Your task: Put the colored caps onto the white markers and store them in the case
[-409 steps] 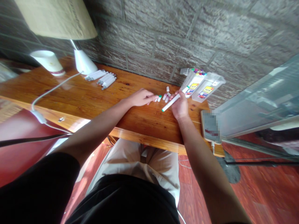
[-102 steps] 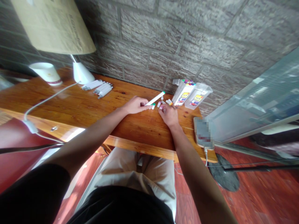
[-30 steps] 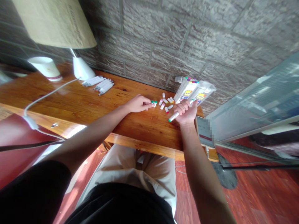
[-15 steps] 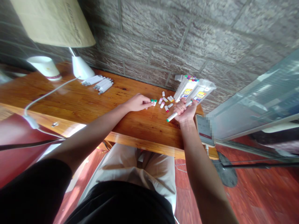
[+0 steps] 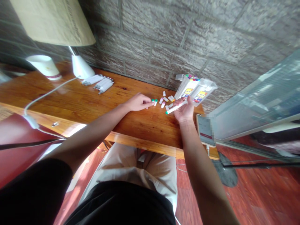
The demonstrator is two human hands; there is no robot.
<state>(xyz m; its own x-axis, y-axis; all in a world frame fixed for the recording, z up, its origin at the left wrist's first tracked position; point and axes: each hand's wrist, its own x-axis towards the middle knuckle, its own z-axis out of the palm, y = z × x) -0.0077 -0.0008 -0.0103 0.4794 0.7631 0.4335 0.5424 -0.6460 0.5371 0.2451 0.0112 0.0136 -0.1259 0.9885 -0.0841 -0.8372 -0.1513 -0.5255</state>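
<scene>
My right hand [image 5: 185,112] holds a white marker [image 5: 176,107] across its palm, the green end pointing left and the thumb lying near the other end. My left hand [image 5: 140,102] rests on the wooden table, its fingers pinched at a green-topped marker cap [image 5: 152,101]. Right beside that cap is a second green-topped cap [image 5: 155,102]. Several loose caps lie between my hands, among them a pink-ended cap [image 5: 162,105] and a white cap [image 5: 164,93]. My right hand partly covers the caps nearest to it.
Behind my right hand stand a clear case of markers [image 5: 187,87] and another clear case [image 5: 202,92]. Uncapped grey-white markers [image 5: 104,84] lie left, near the lamp [image 5: 82,68] and paper cup [image 5: 48,67]. A phone [image 5: 205,129] lies at the right edge. A brick wall [image 5: 150,40] rises behind.
My right hand has moved slightly up and left with the marker, its fingers loosening from a tighter wrap. It now hides the red-ended cap. My left hand has barely moved.
</scene>
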